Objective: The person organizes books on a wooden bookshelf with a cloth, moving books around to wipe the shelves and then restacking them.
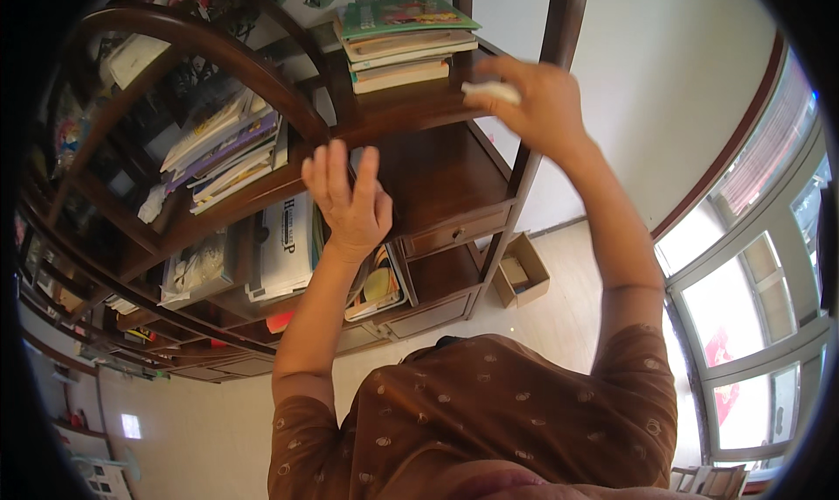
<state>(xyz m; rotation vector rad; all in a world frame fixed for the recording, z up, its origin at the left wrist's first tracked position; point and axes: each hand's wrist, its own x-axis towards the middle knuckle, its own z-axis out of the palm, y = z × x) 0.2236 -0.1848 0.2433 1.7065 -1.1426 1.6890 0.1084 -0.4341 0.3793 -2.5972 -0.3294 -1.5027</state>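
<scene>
My right hand [550,103] is raised beside the upper shelf's right end. Pinched in its fingers is a small white piece [493,93], perhaps a folded cloth or tissue; motion blurs it. A stack of books [411,44] with a green cover on top lies left of that hand, on the dark wooden shelf board [406,110]. My left hand [351,195] holds nothing, fingers spread, by the shelf's curved frame [298,123]. Whether its fingertips touch the wood, I cannot tell.
Leaning books and magazines [226,152] fill the compartment at left. Below stand white paper bags [285,247] and a drawer [457,233] with a knob. An open cardboard box [521,270] sits on the floor by the wall. Glazed doors [741,316] are at right.
</scene>
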